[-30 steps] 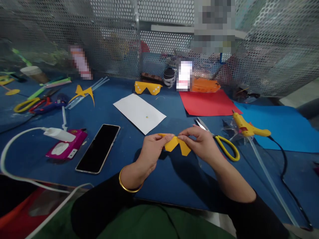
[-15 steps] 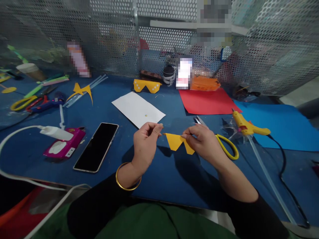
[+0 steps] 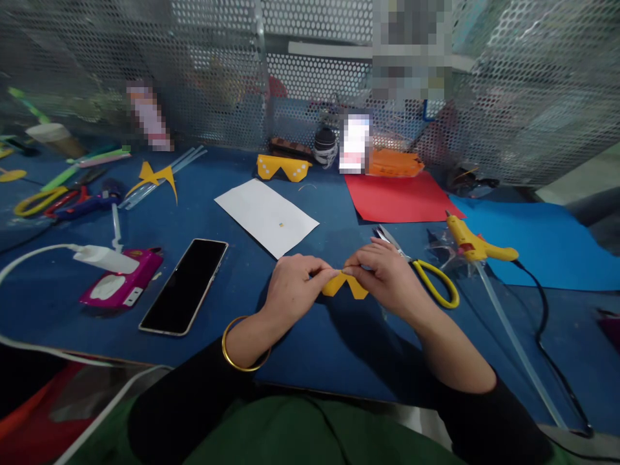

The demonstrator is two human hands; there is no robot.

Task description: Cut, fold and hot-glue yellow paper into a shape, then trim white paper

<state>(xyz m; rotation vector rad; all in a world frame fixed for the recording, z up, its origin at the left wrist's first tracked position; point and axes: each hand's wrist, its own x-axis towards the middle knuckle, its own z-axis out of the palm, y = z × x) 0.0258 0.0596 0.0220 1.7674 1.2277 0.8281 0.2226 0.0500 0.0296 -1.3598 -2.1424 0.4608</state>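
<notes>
Above the blue table I hold a yellow paper cutout (image 3: 356,288) shaped like a pair of glasses. My left hand (image 3: 296,288) pinches its top edge near the middle, thumb against fingers. Close beside it, my right hand (image 3: 385,274) also pinches the top edge. Both hands cover much of the cutout's upper part. Just behind them lies a sheet of white paper (image 3: 266,213) with a tiny speck on it. Scissors with yellow handles (image 3: 438,284) rest on the table right of my right hand. Farther back stands a similar yellow paper glasses shape (image 3: 283,168) with white squares.
A black-screened phone (image 3: 186,287) and a magenta power strip (image 3: 121,278) lie at left. On the right are a yellow glue gun (image 3: 477,242), red paper (image 3: 402,199) and blue paper (image 3: 557,245). A perforated metal screen (image 3: 217,84) closes off the back.
My left hand has moved right, from beside the cutout onto its top edge, close to my right hand. The view has shifted slightly.
</notes>
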